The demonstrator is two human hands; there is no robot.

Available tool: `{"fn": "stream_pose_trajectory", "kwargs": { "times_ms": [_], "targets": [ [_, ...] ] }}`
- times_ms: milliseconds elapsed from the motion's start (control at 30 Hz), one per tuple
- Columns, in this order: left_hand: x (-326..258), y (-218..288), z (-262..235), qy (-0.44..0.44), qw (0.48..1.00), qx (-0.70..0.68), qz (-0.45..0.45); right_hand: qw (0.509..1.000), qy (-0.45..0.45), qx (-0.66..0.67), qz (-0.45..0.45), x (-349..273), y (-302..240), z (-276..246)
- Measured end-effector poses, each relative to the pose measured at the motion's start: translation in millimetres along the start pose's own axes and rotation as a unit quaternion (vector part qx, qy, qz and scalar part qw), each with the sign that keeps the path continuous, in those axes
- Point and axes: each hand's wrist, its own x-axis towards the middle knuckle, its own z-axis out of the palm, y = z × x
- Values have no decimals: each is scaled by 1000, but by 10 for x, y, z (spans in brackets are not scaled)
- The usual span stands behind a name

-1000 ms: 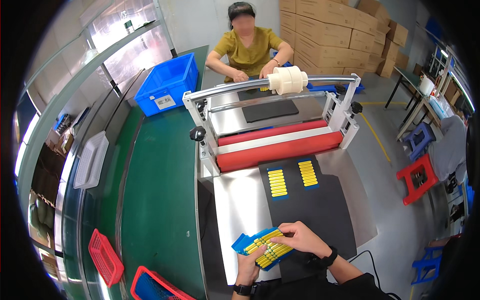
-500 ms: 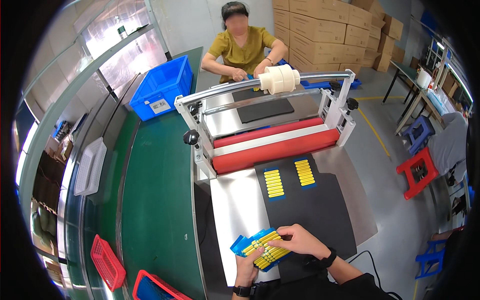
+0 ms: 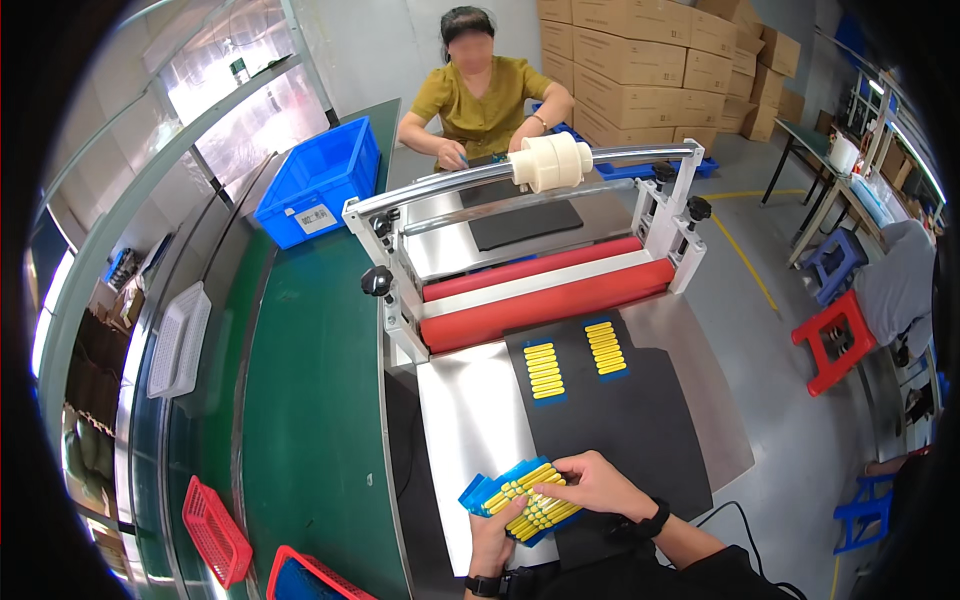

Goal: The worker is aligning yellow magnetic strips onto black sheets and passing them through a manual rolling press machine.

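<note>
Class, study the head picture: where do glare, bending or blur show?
Head view: glare whitens the bare metal left of the black mat; head view: the left edge of the green table bows leftward; head view: the held yellow strips look distinct, without obvious blur.

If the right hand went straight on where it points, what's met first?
The stack of yellow strips; fingers of the right hand appear to touch it, though depth underneath is unclear.

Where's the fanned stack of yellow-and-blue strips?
Head view, lower centre: the fanned stack is held between the left hand and right hand, overlapping the left edge of the black mat.
</note>
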Motion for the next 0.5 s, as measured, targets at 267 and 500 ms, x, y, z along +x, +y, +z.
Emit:
{"fn": "stream_pose_trajectory", "kwargs": {
  "times_ms": [267, 500],
  "targets": [
    [91, -52, -12, 9, 1000, -3, 2, 989, 98, 105, -22, 135, 26, -339],
    [172, -97, 17, -16, 1000, 4, 14, 970, 199, -138, 0, 188, 140, -546]
  ]
}}
